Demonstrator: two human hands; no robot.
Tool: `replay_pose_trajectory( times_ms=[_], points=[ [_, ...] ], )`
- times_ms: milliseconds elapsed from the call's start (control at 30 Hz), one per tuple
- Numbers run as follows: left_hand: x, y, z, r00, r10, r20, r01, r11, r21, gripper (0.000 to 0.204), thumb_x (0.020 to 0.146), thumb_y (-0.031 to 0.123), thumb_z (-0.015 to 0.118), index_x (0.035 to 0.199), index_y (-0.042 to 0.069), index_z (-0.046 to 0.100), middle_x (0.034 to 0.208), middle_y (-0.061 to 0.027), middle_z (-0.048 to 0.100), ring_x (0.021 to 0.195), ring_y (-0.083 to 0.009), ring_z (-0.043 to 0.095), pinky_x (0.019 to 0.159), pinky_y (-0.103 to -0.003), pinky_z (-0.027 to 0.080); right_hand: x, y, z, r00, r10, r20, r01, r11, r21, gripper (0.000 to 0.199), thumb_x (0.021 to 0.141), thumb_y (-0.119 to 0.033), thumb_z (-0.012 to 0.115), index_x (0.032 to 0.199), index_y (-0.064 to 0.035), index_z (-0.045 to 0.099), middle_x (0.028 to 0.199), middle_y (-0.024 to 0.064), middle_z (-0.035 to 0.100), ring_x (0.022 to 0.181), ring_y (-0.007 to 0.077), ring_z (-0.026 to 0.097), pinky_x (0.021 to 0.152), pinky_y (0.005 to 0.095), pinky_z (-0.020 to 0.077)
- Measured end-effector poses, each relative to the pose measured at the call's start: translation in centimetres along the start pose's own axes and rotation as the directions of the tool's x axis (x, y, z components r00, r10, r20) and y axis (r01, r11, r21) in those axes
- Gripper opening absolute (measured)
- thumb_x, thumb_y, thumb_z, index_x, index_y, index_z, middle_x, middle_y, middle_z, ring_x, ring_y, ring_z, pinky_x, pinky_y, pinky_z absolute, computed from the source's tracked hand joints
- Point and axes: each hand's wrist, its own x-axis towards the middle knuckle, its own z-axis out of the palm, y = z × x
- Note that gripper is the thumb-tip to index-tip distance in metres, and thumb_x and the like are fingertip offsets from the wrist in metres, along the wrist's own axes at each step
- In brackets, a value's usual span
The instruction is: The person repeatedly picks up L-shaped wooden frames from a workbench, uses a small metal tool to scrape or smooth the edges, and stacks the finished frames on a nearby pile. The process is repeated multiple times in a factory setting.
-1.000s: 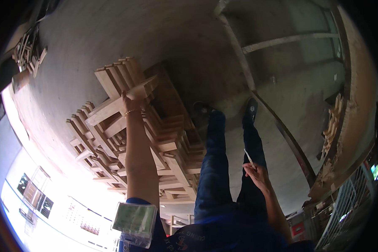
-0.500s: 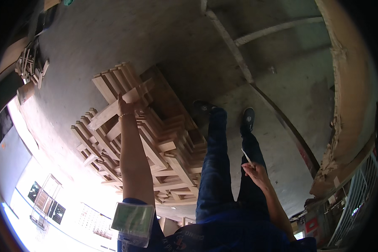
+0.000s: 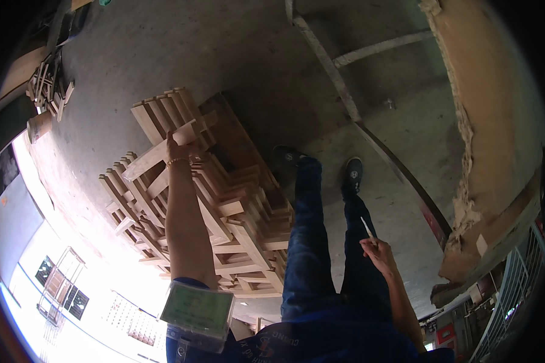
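Note:
My left hand (image 3: 183, 147) reaches out to the top of a stack of pale wooden frames (image 3: 248, 239). Its fingers are wrapped round a flat wooden piece (image 3: 145, 162) that slants across the top of the stack. Beside my right thigh, my right hand (image 3: 378, 253) is closed on a thin, pale, pointed stick (image 3: 366, 226), tip upward. It could be a pencil or a small tool; its exact kind is too small to make out.
A dark wooden board (image 3: 242, 136) lies under the stack's right side. Along the right stands a large brown slab with a ragged edge (image 3: 490, 121). A long strip (image 3: 399, 166) crosses the concrete floor (image 3: 242, 48). Scrap wood (image 3: 48, 91) is piled far left.
My right hand and its stick have shifted slightly right, and the stick stands a little more upright. My left hand keeps its grip on the wooden piece. The whole view has moved slightly.

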Motion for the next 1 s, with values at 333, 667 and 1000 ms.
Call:
replay_pose_trajectory(
  times_ms=[333,667,1000],
  points=[
    [-5.0,-1.9,-3.5,0.984,0.100,0.147,-0.146,0.925,0.350,0.078,0.079,0.044,0.066,0.138,0.013,0.025,0.132,-0.0179,0.040,0.109,-0.0349,0.051,0.090,-0.056,0.042,-0.3,1.0,0.9,0.952,0.157,0.264,-0.234,0.927,0.294,0.025,0.087,-0.027,0.061,0.092,-0.0030,0.066,0.064,0.0004,0.054,0.042,0.0016,0.035,0.035,0.0199,0.0239],
    [-20.4,-25.3,-25.2,0.841,-0.102,0.531,0.039,0.991,0.129,0.036,0.094,0.032,0.042,0.121,0.010,0.051,0.109,-0.0051,0.060,0.099,-0.0222,0.058,0.076,-0.037,0.050,-0.1,9.4,-3.7,0.971,0.078,0.227,-0.164,0.907,0.388,0.043,0.083,-0.046,0.060,0.075,-0.0034,0.062,0.053,-0.0009,0.048,0.035,0.0038,0.033,0.032,0.0204,0.0208],
    [-30.0,-42.1,-35.2,0.985,0.150,0.084,-0.169,0.737,0.654,0.033,0.088,0.016,0.061,0.116,0.002,0.054,0.097,-0.0027,0.061,0.083,-0.0105,0.057,0.070,-0.026,0.048,-3.7,17.8,-4.1,0.963,0.117,0.243,-0.213,0.884,0.416,0.037,0.086,-0.038,0.057,0.085,-0.0023,0.062,0.053,-0.0013,0.047,0.036,0.0036,0.034,0.032,0.0202,0.0213]
  ],
)
